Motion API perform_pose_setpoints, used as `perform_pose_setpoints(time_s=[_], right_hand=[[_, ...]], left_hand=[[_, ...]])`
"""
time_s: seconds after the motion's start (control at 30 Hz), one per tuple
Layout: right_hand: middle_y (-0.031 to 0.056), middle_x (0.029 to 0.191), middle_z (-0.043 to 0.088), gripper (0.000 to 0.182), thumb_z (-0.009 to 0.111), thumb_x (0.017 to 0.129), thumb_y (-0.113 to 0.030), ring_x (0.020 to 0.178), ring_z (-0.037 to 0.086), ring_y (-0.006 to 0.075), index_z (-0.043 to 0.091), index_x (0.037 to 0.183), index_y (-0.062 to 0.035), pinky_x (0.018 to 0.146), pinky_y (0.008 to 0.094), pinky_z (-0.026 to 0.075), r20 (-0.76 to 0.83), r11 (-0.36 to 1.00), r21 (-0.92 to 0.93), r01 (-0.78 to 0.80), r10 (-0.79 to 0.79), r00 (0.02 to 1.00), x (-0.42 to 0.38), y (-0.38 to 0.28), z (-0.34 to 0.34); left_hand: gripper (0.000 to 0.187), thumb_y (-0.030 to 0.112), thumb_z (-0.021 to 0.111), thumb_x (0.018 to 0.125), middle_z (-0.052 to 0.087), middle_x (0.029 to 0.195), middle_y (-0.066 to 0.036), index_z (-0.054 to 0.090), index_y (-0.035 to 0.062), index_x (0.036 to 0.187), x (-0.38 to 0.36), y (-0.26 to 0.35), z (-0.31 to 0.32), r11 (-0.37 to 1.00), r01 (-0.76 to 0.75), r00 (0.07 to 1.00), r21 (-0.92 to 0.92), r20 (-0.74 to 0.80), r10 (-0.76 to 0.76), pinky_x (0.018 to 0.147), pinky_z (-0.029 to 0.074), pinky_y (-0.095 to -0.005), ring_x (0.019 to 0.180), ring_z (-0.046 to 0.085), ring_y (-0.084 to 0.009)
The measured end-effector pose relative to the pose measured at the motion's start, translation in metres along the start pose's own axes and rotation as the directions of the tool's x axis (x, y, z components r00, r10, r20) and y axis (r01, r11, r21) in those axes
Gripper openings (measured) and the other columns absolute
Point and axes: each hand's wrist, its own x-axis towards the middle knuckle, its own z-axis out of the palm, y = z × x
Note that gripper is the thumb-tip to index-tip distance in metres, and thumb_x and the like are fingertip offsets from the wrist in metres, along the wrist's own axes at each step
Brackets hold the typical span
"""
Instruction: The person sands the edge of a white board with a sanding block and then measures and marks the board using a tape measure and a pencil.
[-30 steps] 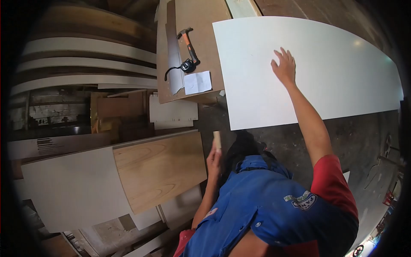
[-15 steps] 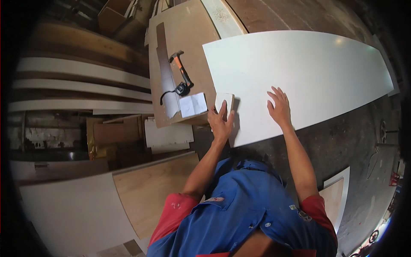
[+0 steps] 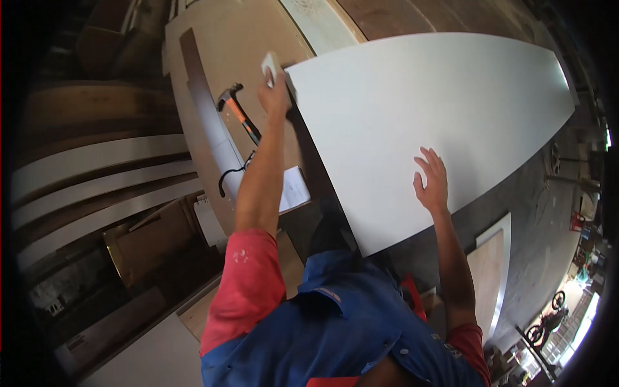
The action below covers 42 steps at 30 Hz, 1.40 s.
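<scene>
Now the left hand (image 3: 275,97) has its grip closed round a block (image 3: 269,63), just beside the corner of the panel (image 3: 380,116); the right hand (image 3: 433,187) opens wide over the panel, contact unclear. A tilted block could nick that corner; a stray forearm could nudge the hammer (image 3: 237,109).

A flat, light brown wooden worktop (image 3: 238,39) is seen toward the upper left, with long white-edged boards (image 3: 103,155) stacked in dim shadow on its left side and a brown wooden box (image 3: 103,42) half lost in the dark beyond. The right side is taken up by a dull grey floor (image 3: 532,213), by which a dark two-wheeled vehicle (image 3: 547,326) is parked at the lower right, where the room is lit by a glaring white opening (image 3: 583,326).
</scene>
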Motion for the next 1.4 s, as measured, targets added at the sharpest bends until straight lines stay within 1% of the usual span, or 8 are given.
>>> perform_pose_setpoints(time_s=[0.1, 0.4, 0.57, 0.67, 0.8, 1.07, 1.33, 1.4], right_hand=[[0.0105, 0.148, 0.052, 0.036, 0.061, 0.091, -0.012, 0.14, 0.043, 0.0363, 0.062, 0.126, -0.0083, 0.114, 0.0556, 0.036, 0.005, 1.0, -0.001, -0.005, 0.005, 1.0, 0.006, 0.002, 0.0], [0.0089, 0.149, 0.05, 0.036, 0.061, 0.092, -0.012, 0.141, 0.043, 0.0354, 0.061, 0.128, -0.0088, 0.115, 0.0549, 0.036, -0.022, 0.999, -0.007, 0.037, -0.037, 0.999, 0.003, 0.004, 0.007], [0.0093, 0.15, 0.05, 0.038, 0.06, 0.094, -0.012, 0.141, 0.042, 0.0357, 0.059, 0.131, -0.0092, 0.115, 0.0542, 0.036, -0.066, 0.998, 0.003, 0.055, -0.054, 0.996, 0.001, 0.006, 0.008], [0.0094, 0.152, 0.048, 0.038, 0.058, 0.096, -0.015, 0.142, 0.041, 0.036, 0.058, 0.134, -0.0096, 0.115, 0.0546, 0.035, -0.091, 0.997, -0.004, 0.083, -0.083, 0.992, -0.001, 0.01, 0.013], [0.0104, 0.153, 0.046, 0.04, 0.055, 0.098, -0.017, 0.143, 0.039, 0.0367, 0.057, 0.137, -0.0104, 0.116, 0.0553, 0.033, -0.157, 0.998, -0.048, 0.045, -0.052, 0.986, -0.018, -0.002, 0.024], [0.0123, 0.159, 0.039, 0.048, 0.051, 0.101, -0.023, 0.147, 0.034, 0.0386, 0.047, 0.147, -0.0132, 0.118, 0.0559, 0.029, -0.116, 0.977, -0.196, -0.082, 0.06, 0.991, -0.065, -0.036, 0.019], [0.0097, 0.161, 0.037, 0.05, 0.052, 0.097, -0.017, 0.149, 0.031, 0.0372, 0.049, 0.147, -0.0152, 0.12, 0.0557, 0.027, -0.046, 0.972, -0.171, -0.162, 0.156, 0.987, -0.056, -0.045, 0.014], [0.0089, 0.161, 0.037, 0.05, 0.052, 0.097, -0.016, 0.149, 0.031, 0.0367, 0.049, 0.147, -0.0154, 0.12, 0.0557, 0.026, -0.041, 0.969, -0.167, -0.184, 0.18, 0.983, -0.056, -0.047, 0.013]], left_hand=[[0.065, 0.031, 0.065, 0.1, 0.055, 0.145, -0.014, 0.044, -0.0044, 0.15, -0.006, -0.02, 0.009, 0.876, -0.086, 0.985, -0.475, 0.089, 0.145, 0.104, 0.041, -0.0307, 0.122, 0.055, -0.0168], [0.056, 0.02, 0.053, 0.107, 0.055, 0.125, -0.002, 0.035, 0.0011, 0.156, -0.258, -0.044, -0.018, 0.94, 0.036, 0.996, -0.338, 0.087, -0.007, 0.094, 0.043, -0.0249, 0.1, 0.05, -0.0098], [0.055, 0.019, 0.053, 0.107, 0.058, 0.14, -0.012, 0.036, -0.0032, 0.154, -0.394, -0.083, -0.04, 0.97, -0.061, 0.996, -0.236, 0.045, 0.074, 0.104, 0.042, -0.0292, 0.121, 0.055, -0.0163], [0.056, 0.021, 0.059, 0.104, 0.057, 0.143, -0.018, 0.042, -0.0054, 0.15, -0.433, -0.09, -0.06, 0.923, 0.163, 0.979, -0.348, 0.171, -0.109, 0.109, 0.04, -0.0316, 0.129, 0.054, -0.02], [0.056, 0.025, 0.072, 0.096, 0.069, 0.117, -0.013, 0.055, -0.0039, 0.141, -0.425, -0.062, -0.096, 0.978, 0.066, 0.995, -0.196, -0.061, -0.079, 0.09, 0.05, -0.0307, 0.102, 0.063, -0.0164], [0.063, 0.028, 0.077, 0.09, 0.065, 0.118, -0.018, 0.055, 0.0003, 0.143, -0.25, -0.03, -0.101, 0.98, -0.16, 0.966, -0.121, -0.221, 0.13, 0.09, 0.048, -0.0303, 0.105, 0.061, -0.0185], [0.078, 0.034, 0.078, 0.077, 0.058, 0.137, -0.024, 0.055, -0.0029, 0.141, -0.074, 0.024, -0.066, 0.983, -0.018, 0.928, 0.18, -0.364, 0.084, 0.112, 0.037, -0.0488, 0.129, 0.053, -0.0405], [0.073, 0.03, 0.072, 0.084, 0.053, 0.141, -0.025, 0.048, -0.0002, 0.146, -0.081, 0.026, -0.043, 0.906, -0.282, 0.857, 0.316, -0.343, 0.386, 0.115, 0.034, -0.0494, 0.133, 0.047, -0.0419]])
